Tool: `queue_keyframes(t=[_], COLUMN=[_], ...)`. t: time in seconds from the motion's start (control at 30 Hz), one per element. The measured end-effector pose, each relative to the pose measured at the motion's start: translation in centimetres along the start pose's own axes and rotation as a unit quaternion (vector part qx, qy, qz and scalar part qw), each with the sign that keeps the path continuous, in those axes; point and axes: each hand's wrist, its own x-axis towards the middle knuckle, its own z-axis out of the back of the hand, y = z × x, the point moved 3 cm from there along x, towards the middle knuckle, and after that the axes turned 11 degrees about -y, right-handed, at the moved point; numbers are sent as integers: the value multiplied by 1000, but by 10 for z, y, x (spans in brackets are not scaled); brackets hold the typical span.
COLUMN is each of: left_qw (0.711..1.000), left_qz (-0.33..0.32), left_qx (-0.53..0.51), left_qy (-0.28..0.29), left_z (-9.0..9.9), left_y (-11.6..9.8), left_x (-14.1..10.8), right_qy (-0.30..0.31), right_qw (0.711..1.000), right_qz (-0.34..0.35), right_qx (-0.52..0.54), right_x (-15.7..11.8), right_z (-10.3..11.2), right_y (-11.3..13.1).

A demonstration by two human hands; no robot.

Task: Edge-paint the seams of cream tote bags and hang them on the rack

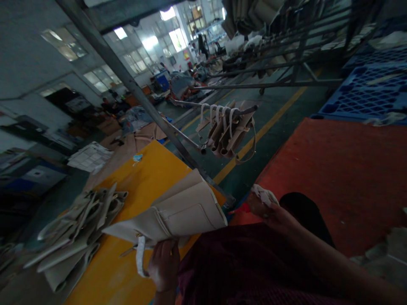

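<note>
- One beige bag (pixel 187 214) lay at a slant over the near part of the yellow table (pixel 152 165), its wide end toward the table's right corner; that angle probably put its lower edge within easy reach. Whether its whole underside touched the table could not be told.
- At the table's near edge, the left hand (pixel 163 262) appeared closed on the bag's lower edge, fingers bent against it, most likely to steady the bag.
- A white strap (pixel 140 256) hung from the bag's narrow end and curved down to the left hand; whether that hand also pinched it could not be told.
- Right of the table, the right hand (pixel 265 207) was closed around a crumpled pale cloth (pixel 265 194), apart from the bag, perhaps so that the cloth was handy yet out of the way.
- More bags (pixel 79 233) overlapped in a heap along the table's left side, seemingly bunched to save room.
- Beyond the table's far right edge, other pieces (pixel 224 135) hung by loops from a metal bar (pixel 187 103), likely to spare them creases.
- A red table (pixel 343 169) stood to the yellow table's right.
</note>
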Motion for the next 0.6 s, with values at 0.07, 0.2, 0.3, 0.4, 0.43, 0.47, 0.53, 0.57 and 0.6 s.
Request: queue_keyframes(t=[0.07, 0.2, 0.3, 0.4, 0.43, 0.47, 0.53, 0.57, 0.6], left_qw=[999, 999, 999, 997, 996, 993, 985, 984, 987], left_qz=[38, 23, 30, 48, 55, 65, 80, 69, 39], left_qx=[13, 29, 37, 37, 38, 41, 48, 40, 26], left_qy=[5, 2, 14, 47, 67, 93, 147, 162, 156], left_z=[1, 7, 15, 26, 30, 36, 50, 60, 72], left_y=[-5, -18, -28, -44, -49, -54, -60, -61, -60], left_x=[-6, -15, -17, -15, -15, -14, -11, -6, 2], right_qy=[-40, 5, 48, 68, 78, 92, 126, 142, 154], right_qw=[997, 994, 991, 987, 986, 985, 981, 979, 976], right_qz=[-47, -57, -79, -97, -101, -104, -102, -99, -98], right_qx=[53, 95, 96, 107, 108, 106, 107, 112, 120], right_x=[-10, -39, -63, -85, -91, -98, -109, -114, -118], right_z=[1, -14, -30, -44, -49, -53, -61, -64, -67], right_y=[3, 9, 4, -7, -11, -16, -22, -25, -26])
